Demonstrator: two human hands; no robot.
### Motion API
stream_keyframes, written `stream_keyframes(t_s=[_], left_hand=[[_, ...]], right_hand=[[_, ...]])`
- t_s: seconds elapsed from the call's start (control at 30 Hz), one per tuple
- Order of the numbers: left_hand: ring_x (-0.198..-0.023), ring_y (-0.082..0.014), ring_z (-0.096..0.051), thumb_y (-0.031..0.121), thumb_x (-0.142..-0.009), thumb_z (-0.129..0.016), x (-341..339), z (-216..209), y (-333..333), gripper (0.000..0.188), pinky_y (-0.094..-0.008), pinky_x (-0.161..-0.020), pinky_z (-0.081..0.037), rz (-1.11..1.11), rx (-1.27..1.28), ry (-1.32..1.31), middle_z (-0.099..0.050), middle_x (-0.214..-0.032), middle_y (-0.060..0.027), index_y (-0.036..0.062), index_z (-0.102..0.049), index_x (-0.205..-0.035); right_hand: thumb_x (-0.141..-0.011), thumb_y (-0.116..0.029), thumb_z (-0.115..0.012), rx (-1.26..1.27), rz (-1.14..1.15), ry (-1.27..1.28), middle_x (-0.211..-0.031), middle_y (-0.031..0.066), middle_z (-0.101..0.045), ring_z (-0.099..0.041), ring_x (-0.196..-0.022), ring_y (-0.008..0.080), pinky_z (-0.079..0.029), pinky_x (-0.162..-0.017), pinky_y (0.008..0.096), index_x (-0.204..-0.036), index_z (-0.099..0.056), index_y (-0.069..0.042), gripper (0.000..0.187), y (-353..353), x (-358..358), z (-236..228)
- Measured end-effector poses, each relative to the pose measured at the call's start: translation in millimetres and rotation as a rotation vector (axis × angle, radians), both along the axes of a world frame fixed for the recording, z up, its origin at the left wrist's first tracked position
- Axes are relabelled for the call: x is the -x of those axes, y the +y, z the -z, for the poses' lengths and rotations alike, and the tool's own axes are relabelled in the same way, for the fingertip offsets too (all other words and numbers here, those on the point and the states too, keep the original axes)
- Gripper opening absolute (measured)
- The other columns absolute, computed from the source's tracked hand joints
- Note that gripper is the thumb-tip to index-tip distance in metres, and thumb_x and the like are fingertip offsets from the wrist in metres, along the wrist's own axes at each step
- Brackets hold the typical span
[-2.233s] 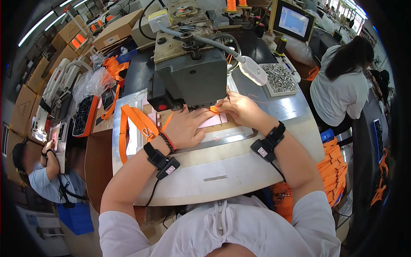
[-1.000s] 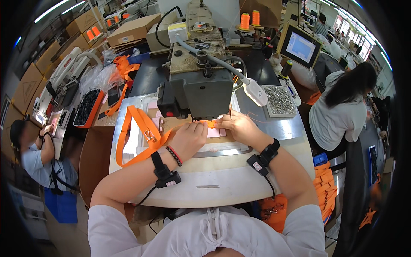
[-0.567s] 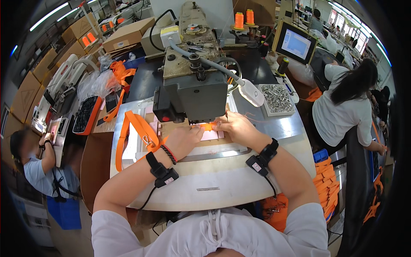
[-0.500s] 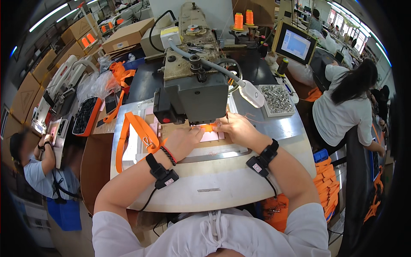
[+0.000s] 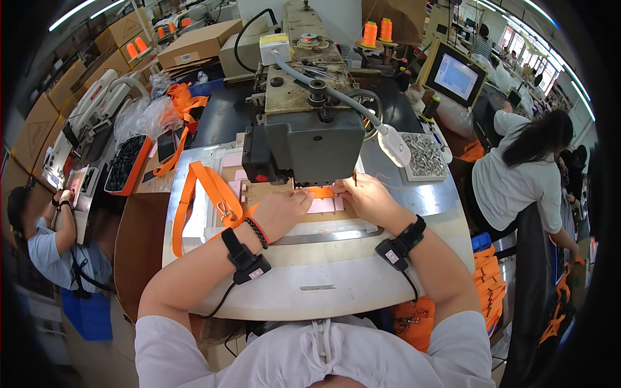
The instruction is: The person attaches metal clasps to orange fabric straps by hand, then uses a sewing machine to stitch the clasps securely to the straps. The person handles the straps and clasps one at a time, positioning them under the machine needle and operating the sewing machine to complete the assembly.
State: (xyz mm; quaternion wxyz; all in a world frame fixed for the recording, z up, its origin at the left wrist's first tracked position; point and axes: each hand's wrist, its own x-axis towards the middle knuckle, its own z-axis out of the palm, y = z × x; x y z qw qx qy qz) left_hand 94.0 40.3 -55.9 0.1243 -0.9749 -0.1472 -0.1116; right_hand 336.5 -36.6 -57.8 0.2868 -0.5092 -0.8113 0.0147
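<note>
An orange webbing strap [image 5: 320, 193] is stretched flat between my hands, beneath the head of a sewing machine [image 5: 314, 149]. My left hand [image 5: 284, 210] presses its fingers on the strap's left part. At the other end my right hand [image 5: 367, 197] pinches the strap with closed fingers. Pink pads [image 5: 325, 205] on a brown plate lie just below it. The strap's long loop [image 5: 183, 213] runs off left of my left hand, with a metal snap hook [image 5: 225, 210] on it. The needle area is partly hidden by the machine head.
A white box of metal hooks [image 5: 424, 157] stands right of the machine; a lamp [image 5: 393, 145] hangs near my right hand. An orange tray of black parts [image 5: 129, 165] is at left. Orange straps [image 5: 488, 284] are heaped low right. Co-workers sit on both sides.
The view has shifted a little, so the machine head appears farther right. More of the orange strap shows between my hands, which keep hold of it.
</note>
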Motion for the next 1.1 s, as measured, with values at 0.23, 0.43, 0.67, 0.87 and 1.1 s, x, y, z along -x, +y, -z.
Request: stream_keyframes(t_s=[0.23, 0.43, 0.67, 0.87, 1.1], left_hand=[[-0.080, -0.0205, -0.067, 0.008, -0.084, -0.055, 1.4, 4.9, 2.7, 0.035, -0.0297, -0.063, -0.054, 0.005, 0.045, -0.068, -0.065, -0.111, -0.0088, 0.0062, -0.057, -0.118], [-0.085, -0.0229, -0.067, 0.011, -0.082, -0.058, 8.5, 11.3, 6.9, 0.035, -0.0324, -0.067, -0.054, -0.092, 0.232, -0.182, -0.063, -0.111, -0.0108, 0.0099, -0.059, -0.117], [-0.090, -0.0242, -0.065, 0.011, -0.079, -0.061, 7.4, 5.0, 7.6, 0.033, -0.0318, -0.073, -0.055, 0.031, 0.071, -0.159, -0.063, -0.110, -0.0079, 0.0100, -0.062, -0.112], [-0.083, -0.0238, -0.064, 0.007, -0.076, -0.059, 6.0, 9.6, 9.2, 0.027, -0.0324, -0.074, -0.053, 0.038, 0.140, -0.309, -0.068, -0.096, -0.0043, 0.0089, -0.068, -0.101], [-0.078, -0.0239, -0.064, 0.004, -0.073, -0.060, 4.8, 5.7, 10.5, 0.026, -0.0335, -0.070, -0.053, 0.071, 0.183, -0.372, -0.069, -0.091, -0.0050, 0.0090, -0.070, -0.096]], right_hand=[[-0.074, -0.006, -0.063, -0.078, -0.087, -0.102, -0.089, -0.0005, -0.062, -0.056, -0.088, 0.0197, -0.048, -0.082, 0.0325, -0.105, -0.069, -0.012, 0.033, -1.1, -1.1, -5.3], [-0.072, -0.007, -0.064, -0.087, -0.083, -0.133, -0.094, -0.0026, -0.062, -0.055, -0.091, 0.0188, -0.048, -0.083, 0.0329, -0.105, -0.070, -0.013, 0.034, -1.9, 0.2, -6.0], [-0.070, -0.007, -0.067, -0.128, -0.073, -0.161, -0.095, -0.0036, -0.063, -0.055, -0.091, 0.0181, -0.047, -0.081, 0.0319, -0.103, -0.070, -0.013, 0.034, -2.8, -0.3, -1.5], [-0.070, -0.005, -0.066, -0.149, -0.066, -0.150, -0.095, -0.0032, -0.063, -0.055, -0.091, 0.0174, -0.047, -0.080, 0.0319, -0.100, -0.071, -0.013, 0.032, -2.1, 1.8, -2.6], [-0.071, -0.005, -0.065, -0.139, -0.080, -0.117, -0.098, -0.0020, -0.064, -0.056, -0.095, 0.0181, -0.047, -0.082, 0.0332, -0.100, -0.072, -0.013, 0.031, -0.7, -1.0, 2.4]])
